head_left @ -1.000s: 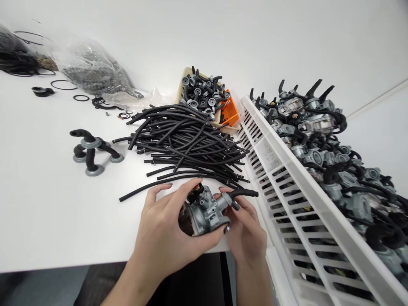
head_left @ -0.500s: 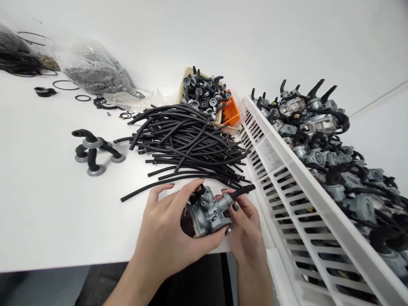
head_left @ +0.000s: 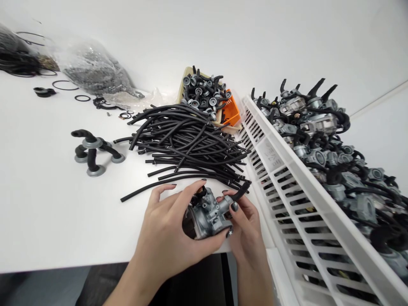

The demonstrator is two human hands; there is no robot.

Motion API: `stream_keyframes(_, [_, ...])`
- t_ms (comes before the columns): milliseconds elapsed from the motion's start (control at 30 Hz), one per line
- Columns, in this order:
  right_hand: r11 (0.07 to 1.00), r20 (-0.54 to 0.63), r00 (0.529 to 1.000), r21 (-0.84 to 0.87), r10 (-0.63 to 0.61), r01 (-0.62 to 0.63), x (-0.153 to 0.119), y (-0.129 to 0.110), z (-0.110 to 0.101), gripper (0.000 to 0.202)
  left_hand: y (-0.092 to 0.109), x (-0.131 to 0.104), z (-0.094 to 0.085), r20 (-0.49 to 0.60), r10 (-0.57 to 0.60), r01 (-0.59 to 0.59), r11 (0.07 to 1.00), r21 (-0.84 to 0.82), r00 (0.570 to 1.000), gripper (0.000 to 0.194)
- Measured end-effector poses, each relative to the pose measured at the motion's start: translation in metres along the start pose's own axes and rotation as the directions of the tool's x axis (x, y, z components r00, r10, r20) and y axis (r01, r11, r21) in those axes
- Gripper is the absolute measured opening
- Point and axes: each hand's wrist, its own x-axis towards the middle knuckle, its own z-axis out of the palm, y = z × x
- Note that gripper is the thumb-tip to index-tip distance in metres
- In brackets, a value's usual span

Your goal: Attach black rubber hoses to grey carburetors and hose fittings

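A grey metal carburetor [head_left: 210,214] is held between my two hands, above the table's front edge. My left hand [head_left: 168,221] wraps round its left side, thumb along the lower front and fingers over the top. At its right end my right hand [head_left: 245,221] grips it, with the thumb near a short black rubber boot [head_left: 241,192] that sticks out up and to the right. The right fingertips are partly hidden behind the carburetor. Just beyond my hands lies a pile of black rubber hoses [head_left: 188,140].
On the right, a white slatted crate [head_left: 287,187] holds many carburetors [head_left: 321,123]. Behind the hoses stand a cream bin [head_left: 182,85] of capped rubber boots and an orange basket [head_left: 232,108]. Several capped elbows [head_left: 92,148] stand left; plastic bags [head_left: 95,68] and rubber rings [head_left: 83,98] lie beyond.
The carburetor has turned slightly in my hands, and its black rubber boot now points more steeply upward. Both hands stay in nearly the same place.
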Motion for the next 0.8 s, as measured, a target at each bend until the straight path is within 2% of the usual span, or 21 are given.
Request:
stream_keyframes(367, [0.998,-0.040,0.998,-0.027,0.053,-0.054,-0.0002,-0.0012,0.0026,0.024,0.0008,0.0000,-0.0007,0.002,0.012,-0.012,0.999,-0.035,1.000,0.058])
stream_keyframes(800, [0.998,0.042,0.999,0.057,0.023,-0.025,-0.0004,-0.0079,0.0042,0.027,0.0020,-0.0021,0.0001,0.006,-0.114,0.114,0.992,-0.049,0.993,0.061])
